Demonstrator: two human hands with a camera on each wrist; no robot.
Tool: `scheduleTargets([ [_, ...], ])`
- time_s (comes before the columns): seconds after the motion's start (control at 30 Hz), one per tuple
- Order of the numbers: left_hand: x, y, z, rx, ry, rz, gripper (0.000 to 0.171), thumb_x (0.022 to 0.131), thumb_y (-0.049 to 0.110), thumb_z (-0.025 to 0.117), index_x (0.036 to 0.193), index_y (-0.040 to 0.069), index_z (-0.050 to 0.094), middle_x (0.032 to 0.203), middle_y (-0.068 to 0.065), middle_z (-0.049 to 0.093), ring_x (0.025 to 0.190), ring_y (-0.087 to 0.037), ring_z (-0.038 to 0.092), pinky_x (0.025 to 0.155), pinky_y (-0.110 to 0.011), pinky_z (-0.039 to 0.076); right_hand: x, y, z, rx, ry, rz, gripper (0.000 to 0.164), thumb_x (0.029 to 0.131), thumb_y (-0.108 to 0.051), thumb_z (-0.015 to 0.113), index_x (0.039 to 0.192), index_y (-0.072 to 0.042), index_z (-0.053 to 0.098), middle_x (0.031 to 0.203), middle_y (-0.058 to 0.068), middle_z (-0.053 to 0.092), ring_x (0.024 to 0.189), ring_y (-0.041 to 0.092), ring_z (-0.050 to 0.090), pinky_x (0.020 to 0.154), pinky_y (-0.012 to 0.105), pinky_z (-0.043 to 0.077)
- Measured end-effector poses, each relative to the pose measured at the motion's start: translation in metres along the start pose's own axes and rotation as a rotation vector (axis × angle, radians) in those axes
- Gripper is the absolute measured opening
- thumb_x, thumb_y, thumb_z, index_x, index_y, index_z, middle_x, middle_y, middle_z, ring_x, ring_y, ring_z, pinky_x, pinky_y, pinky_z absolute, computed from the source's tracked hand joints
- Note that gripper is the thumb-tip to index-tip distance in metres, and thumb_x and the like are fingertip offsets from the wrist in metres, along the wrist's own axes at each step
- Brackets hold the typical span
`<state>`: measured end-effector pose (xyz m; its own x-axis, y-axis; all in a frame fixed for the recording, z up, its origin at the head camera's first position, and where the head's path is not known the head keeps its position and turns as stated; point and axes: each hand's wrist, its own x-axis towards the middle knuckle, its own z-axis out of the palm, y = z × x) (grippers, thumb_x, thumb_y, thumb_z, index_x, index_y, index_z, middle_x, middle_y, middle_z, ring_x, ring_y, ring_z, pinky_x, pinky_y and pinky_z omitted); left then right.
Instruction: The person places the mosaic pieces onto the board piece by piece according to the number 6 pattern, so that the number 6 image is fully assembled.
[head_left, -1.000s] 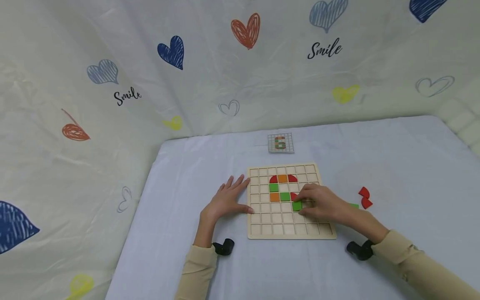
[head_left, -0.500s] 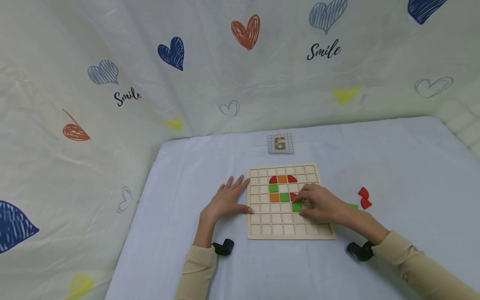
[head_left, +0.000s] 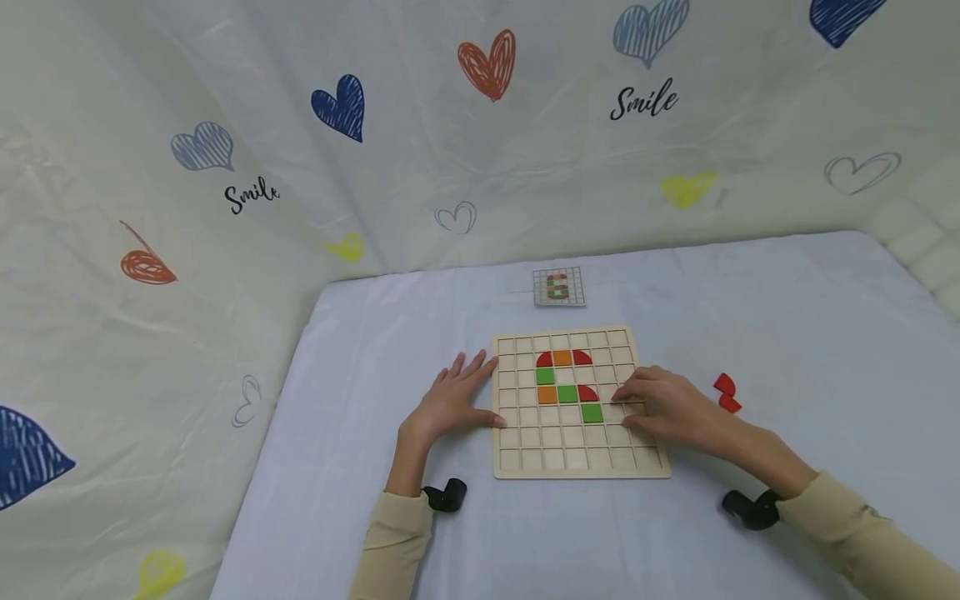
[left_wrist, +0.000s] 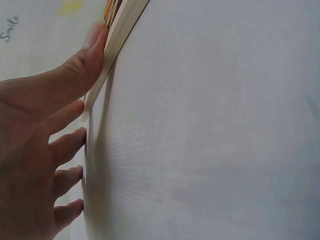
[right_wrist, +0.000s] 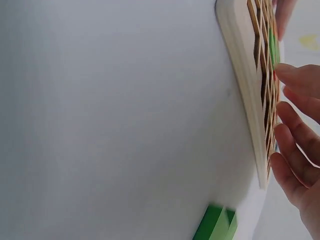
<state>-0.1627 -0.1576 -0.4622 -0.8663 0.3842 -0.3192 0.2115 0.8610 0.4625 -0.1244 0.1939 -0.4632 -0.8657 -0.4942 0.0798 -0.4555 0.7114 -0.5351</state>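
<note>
A wooden grid board [head_left: 525, 458] lies on the white-covered table. Set into its cells are red quarter-round tiles [head_left: 582, 357], orange square tiles [head_left: 547, 394] and green square tiles [head_left: 567, 393]. The lowest green square tile [head_left: 592, 412] is fully in sight, just below a red quarter-round. My left hand [head_left: 450, 400] has its fingers spread, with thumb and index fingertip at the board's left edge. Over the board's right-hand cells is my right hand [head_left: 671, 408], its fingers loosely bent and nothing between them. In the right wrist view its fingertips [right_wrist: 285, 110] hover close over the grid.
Two loose red quarter-round tiles [head_left: 724, 384] lie on the table to the right. Green blocks [right_wrist: 216, 224] show beside the board in the right wrist view. Behind the board is a small card [head_left: 558, 287] with a printed coloured pattern on a grid.
My right hand has let go of the lowest green square tile and drawn back to the right, uncovering it and the red tile above. The left hand has stayed in place.
</note>
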Motion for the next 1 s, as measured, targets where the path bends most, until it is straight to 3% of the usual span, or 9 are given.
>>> scheduleTargets([
  [0.33, -0.001, 0.001, -0.001, -0.004, 0.002, 0.009, 0.101, 0.083, 0.048, 0.084, 0.164, 0.024, 0.029, 0.173, 0.001, 0.018, 0.161, -0.031, 0.003, 0.13, -0.056, 0.009, -0.022, 0.016, -0.01, -0.043, 0.062, 0.003, 0.03, 0.075, -0.009, 0.089, 0.103, -0.012, 0.079, 0.099, -0.007, 0.07, 0.096, 0.02, 0.064, 0.08, 0.035, 0.059],
  [0.67, 0.0, 0.0, 0.0, -0.002, -0.005, -0.016, 0.102, 0.083, 0.05, 0.083, 0.165, 0.027, 0.027, 0.173, 0.004, 0.016, 0.162, -0.027, 0.002, 0.131, -0.053, 0.007, -0.04, 0.04, -0.013, -0.093, 0.186, -0.106, 0.034, 0.068, -0.006, 0.092, 0.098, -0.013, 0.078, 0.096, -0.008, 0.071, 0.088, 0.016, 0.063, 0.076, 0.024, 0.054],
  [1.0, -0.001, 0.001, -0.001, -0.006, 0.0, -0.001, 0.102, 0.083, 0.05, 0.083, 0.164, 0.025, 0.028, 0.173, 0.002, 0.017, 0.162, -0.03, 0.003, 0.13, -0.055, 0.008, -0.049, 0.046, -0.017, -0.125, 0.208, -0.096, 0.034, 0.065, -0.006, 0.093, 0.095, -0.012, 0.077, 0.094, -0.005, 0.071, 0.083, 0.012, 0.059, 0.067, 0.026, 0.053],
])
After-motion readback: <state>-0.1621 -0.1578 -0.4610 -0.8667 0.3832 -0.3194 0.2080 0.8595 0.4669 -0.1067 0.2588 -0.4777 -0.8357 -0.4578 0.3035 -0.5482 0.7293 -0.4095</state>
